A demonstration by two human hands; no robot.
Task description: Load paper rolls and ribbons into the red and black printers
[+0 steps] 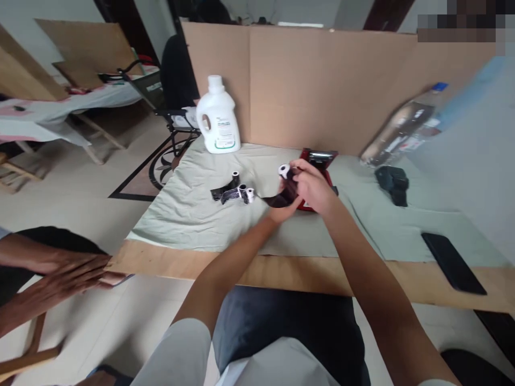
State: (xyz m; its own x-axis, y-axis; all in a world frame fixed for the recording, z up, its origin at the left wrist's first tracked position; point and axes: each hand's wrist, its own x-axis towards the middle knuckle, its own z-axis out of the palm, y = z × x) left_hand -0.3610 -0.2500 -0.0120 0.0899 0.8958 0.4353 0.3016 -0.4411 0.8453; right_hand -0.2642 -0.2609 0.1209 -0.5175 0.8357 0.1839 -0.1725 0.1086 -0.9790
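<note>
The right hand [311, 185] pinches a shiny dark ribbon [281, 197] with a small white round spool [285, 171] at its top end. The left hand [284, 212] is closed on the ribbon from below. More spools [237, 193] lie just left on the wrinkled pale cloth [193, 214] covering the wooden desk [281, 273]. A red box [319, 161] sits behind the hands. Brown cardboard [314, 80] stands at the back.

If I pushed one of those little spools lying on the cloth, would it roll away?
Probably a bit: the spools are round cylinders on their sides, but the dark ribbon joining them would likely tug them back. The ribbon looks thin and floppy, sagging between both hands. The wrinkled cloth should slow rolling too.
</note>
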